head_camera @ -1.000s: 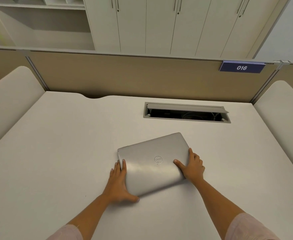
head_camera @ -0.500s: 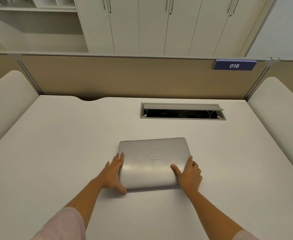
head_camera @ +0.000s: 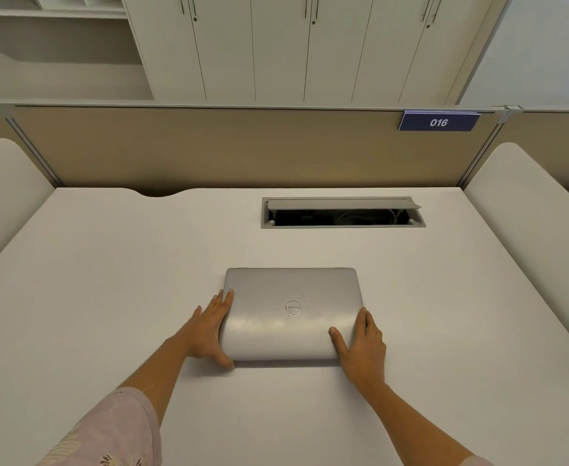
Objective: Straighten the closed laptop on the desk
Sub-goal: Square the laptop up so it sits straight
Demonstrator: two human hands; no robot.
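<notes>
- On the white, smooth-topped desk point(head_camera: 108, 297), near its middle and toward the near edge, lies the closed silver laptop with a round logo on its lid point(head_camera: 293, 307) — its long edges run parallel to the beige partition panel point(head_camera: 209, 149) at the desk's far side.
- Left hand point(head_camera: 209, 331): pressed flat against the laptop's left edge, fingers extended along the side, thumb hooked at the near left corner; the grip is a loose clasp on the laptop.
- Right hand point(head_camera: 363, 351): cups the near right corner, thumb lying on the lid, fingers along the right edge — also grasping the laptop.
- Beyond the laptop, well apart from it, a grey rectangular cable hatch point(head_camera: 342, 213) stands open in the desk.
- A dark blue plate marked "016" point(head_camera: 438, 122) hangs on the partition's upper right.
</notes>
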